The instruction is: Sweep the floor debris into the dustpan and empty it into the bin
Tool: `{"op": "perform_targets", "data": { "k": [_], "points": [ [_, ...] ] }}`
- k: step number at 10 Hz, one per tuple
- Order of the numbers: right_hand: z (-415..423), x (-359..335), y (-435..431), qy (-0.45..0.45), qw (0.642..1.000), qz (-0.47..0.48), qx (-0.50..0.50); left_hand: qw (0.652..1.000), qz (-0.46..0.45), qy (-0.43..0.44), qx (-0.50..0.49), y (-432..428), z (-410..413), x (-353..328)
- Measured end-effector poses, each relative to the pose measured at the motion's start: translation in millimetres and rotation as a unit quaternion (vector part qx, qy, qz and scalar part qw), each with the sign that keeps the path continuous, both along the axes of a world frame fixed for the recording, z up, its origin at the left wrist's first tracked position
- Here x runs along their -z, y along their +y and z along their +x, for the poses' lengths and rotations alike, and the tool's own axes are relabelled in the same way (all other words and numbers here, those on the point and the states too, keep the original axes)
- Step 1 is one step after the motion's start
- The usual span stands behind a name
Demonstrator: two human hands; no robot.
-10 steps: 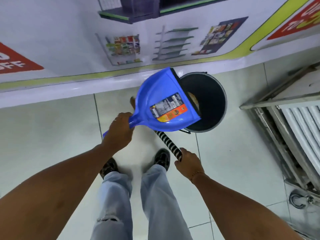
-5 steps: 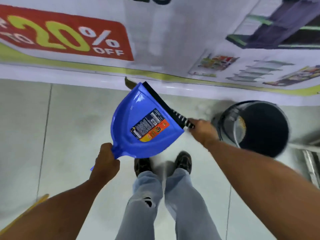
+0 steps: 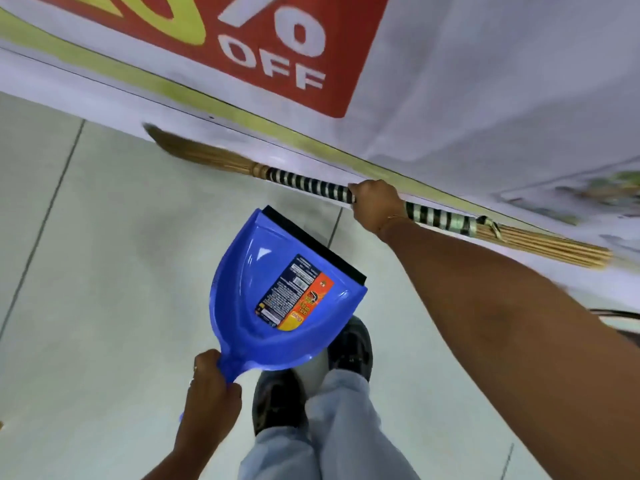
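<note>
My left hand (image 3: 211, 393) grips the handle of a blue dustpan (image 3: 284, 292), held above the floor with its labelled underside facing me and its black lip pointing up and away. My right hand (image 3: 375, 206) is closed around the black-and-white striped handle of a straw broom (image 3: 304, 185). The broom lies almost level along the foot of the wall, bristle tip to the left. Only a thin dark arc of the bin (image 3: 620, 315) shows at the right edge, behind my right forearm. No debris is visible on the floor.
A wall with a red "% OFF" banner (image 3: 277, 53) runs across the top, close ahead. Pale floor tiles (image 3: 104, 271) spread to the left and below. My own legs and dark shoes (image 3: 349, 351) stand under the dustpan.
The view has swung left, so the bin has slid nearly out of sight on the right. The dustpan came away from the bin and lower. The broom was raised to lie along the wall.
</note>
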State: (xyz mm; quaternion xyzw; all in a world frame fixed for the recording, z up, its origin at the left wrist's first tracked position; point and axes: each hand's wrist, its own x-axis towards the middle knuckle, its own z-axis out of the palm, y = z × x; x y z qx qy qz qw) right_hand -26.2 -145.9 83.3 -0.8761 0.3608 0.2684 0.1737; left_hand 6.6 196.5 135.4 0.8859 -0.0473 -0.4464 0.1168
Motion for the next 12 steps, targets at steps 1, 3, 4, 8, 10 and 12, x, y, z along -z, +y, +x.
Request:
{"op": "perform_targets", "data": {
  "k": [1,3,4,8,10,12],
  "points": [
    [17.7,67.7,-1.1,0.031,0.999,-0.024,0.025,1.000,-0.006,0.008,-0.024,-12.0,-5.1,51.2],
    [1.0,118.9,-10.4,-0.046,0.994,-0.007,0.096,1.000,-0.013,0.011,-0.023,-22.2,-9.0,94.7],
    [-21.2,108.3,5.7,-0.120,0.984,0.015,0.129,1.000,-0.010,0.015,-0.004,-27.6,-12.6,92.1],
    [-220.5,-12.7,160.8,-0.068,0.866,0.004,0.495,0.993,-0.024,0.067,0.099,-129.6,-86.2,56.2],
    [-227.7,-33.1,190.9,-0.101,0.847,0.038,0.521,0.986,-0.033,0.084,0.139,-150.6,-133.0,47.4],
    [-210.3,-57.6,190.4,-0.156,0.862,0.005,0.481,0.950,-0.091,0.036,0.295,-134.0,-120.4,17.3]
  ]
}}
